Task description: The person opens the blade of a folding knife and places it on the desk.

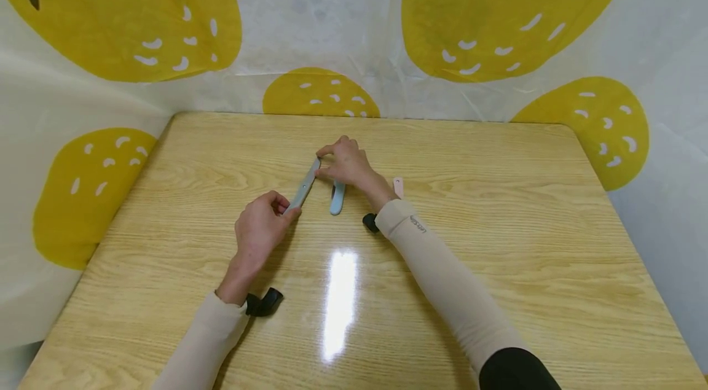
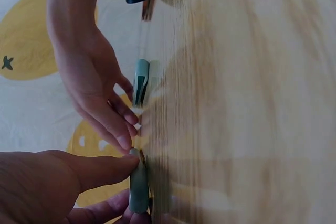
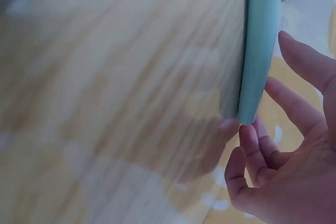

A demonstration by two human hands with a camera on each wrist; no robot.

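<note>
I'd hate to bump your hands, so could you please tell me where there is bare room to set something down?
The table is bare from the pink strip and right sleeve to its right edge, and from the left hand to its left edge. The centre is crowded with the grey-blue tool, pale-blue piece and right hand.

Left hand (image 1: pixel 261 225) pinches; right hand (image 1: pixel 350 163) reaches farther forward.

Tabletop (image 1: pixel 498 242): wood-grain, smooth, v. glossy (bright glare streak). Long blue-grey tool (image 1: pixel 305 186): smooth, prob. plastic. Beige sleeve (image 1: pixel 450 282): matt cloth. Fruit-print backdrop (image 1: pixel 354 27): creased sheet.
</note>
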